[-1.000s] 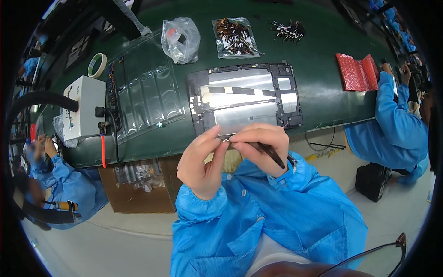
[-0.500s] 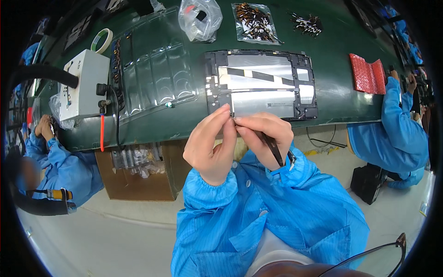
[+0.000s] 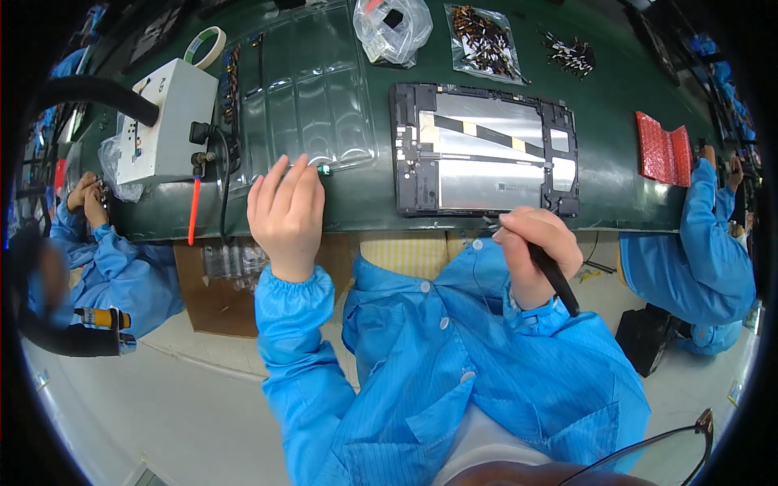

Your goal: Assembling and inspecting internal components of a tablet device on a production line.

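My left hand (image 3: 286, 212) is over the table's front edge, fingers stretched out and nothing seen in them. Beside its fingertips lies a small green-and-white piece (image 3: 324, 170), at the near edge of a clear plastic tray (image 3: 324, 105). My right hand (image 3: 539, 253) is closed round black tweezers (image 3: 553, 274), whose tips point up and left near the table edge. Whether the tips grip a tiny part is too small to tell. Just beyond them lies an opened tablet (image 3: 478, 182), showing its black frame, silver plates and dark strips.
A bag of small parts (image 3: 485, 44), a loose heap of them (image 3: 570, 55) and a clear bag (image 3: 393, 32) lie at the back. A white box (image 3: 166, 121) with cables and a tape roll (image 3: 212, 49) stand left, red bubble wrap (image 3: 664, 150) right. People sit on both sides.
My hands, together at the tablet's near edge before, have parted. The left moved left towards the tray and spread its fingers; the right moved right with the tweezers. The whole view has shifted slightly.
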### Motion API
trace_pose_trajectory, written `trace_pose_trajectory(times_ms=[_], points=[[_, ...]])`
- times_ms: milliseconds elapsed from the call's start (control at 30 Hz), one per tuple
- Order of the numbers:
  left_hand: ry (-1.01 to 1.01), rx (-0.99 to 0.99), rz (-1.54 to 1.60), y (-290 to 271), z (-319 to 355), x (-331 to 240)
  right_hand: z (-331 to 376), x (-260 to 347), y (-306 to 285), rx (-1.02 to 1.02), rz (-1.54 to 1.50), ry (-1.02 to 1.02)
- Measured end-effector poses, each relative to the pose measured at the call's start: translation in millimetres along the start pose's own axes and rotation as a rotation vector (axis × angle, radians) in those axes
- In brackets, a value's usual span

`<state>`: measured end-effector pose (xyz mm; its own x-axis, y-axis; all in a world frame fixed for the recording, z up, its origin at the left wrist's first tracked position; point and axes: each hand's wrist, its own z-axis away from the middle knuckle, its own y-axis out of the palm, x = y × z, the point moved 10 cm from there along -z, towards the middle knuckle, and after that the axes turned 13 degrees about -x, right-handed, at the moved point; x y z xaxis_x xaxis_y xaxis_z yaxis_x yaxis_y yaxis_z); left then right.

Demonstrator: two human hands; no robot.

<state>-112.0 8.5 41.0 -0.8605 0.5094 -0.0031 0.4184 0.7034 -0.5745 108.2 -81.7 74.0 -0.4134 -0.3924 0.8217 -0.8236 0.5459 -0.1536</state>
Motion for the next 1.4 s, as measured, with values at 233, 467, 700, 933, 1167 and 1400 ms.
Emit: trace_pose_trajectory(times_ms=[233, 467, 700, 933, 1167, 1400], points=[[0.302, 0.252, 0.002, 21, 12, -18, -20, 6, -37, -0.056, 0.157, -0.146], [0.175, 0.344, 0.311, 22, -44, -64, -75, -16, -92, -0.099, 0.712, -0.207], [0.29, 0.246, 0.628, 110, -78, -145, -111, -51, -15, 0.122, 0.917, -0.716], [0.079, 0.422, 0.662, 139, -75, -135, -78, -75, 27, 0.357, 0.731, -0.787], [-0.047, 0.323, 0.826, 136, -83, -121, -77, -88, 31, 0.472, 0.719, -0.654], [-0.049, 0.37, 0.819, 135, -79, -127, -80, -90, 31, 0.481, 0.697, -0.58]])
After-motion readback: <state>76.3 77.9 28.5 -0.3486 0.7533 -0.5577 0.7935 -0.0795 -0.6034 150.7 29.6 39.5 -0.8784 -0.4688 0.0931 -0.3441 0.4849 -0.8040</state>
